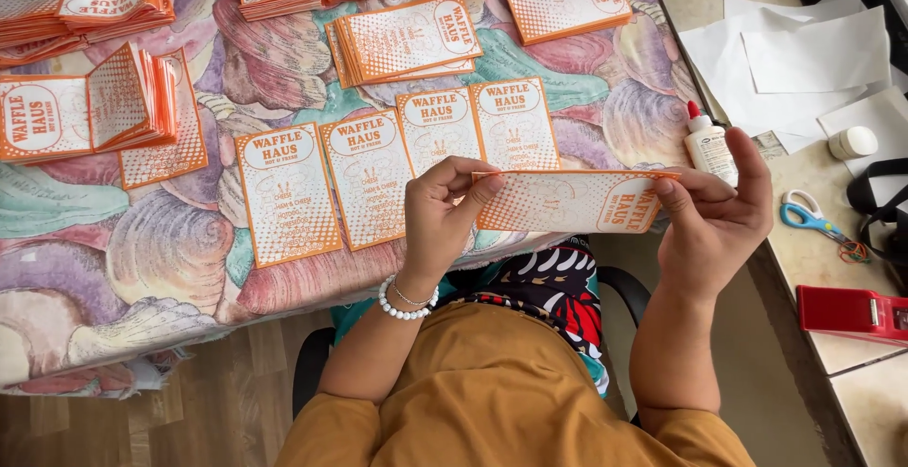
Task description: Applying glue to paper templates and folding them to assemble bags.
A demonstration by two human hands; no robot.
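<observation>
The floral-clothed table [113,268] carries orange-and-white cards [287,193] in a row and stacks [405,39].

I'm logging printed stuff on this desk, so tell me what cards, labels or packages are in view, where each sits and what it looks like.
Card: held between left hand and right hand; orange-and-white rectangle.
Row of four cards: flat on the tablecloth; same colours.
Card stacks: farther back.
Glue bottle: right edge; white, red cap.

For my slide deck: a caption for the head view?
Both hands hold an orange-and-white dotted paper card above a shell-patterned tablecloth.
</observation>
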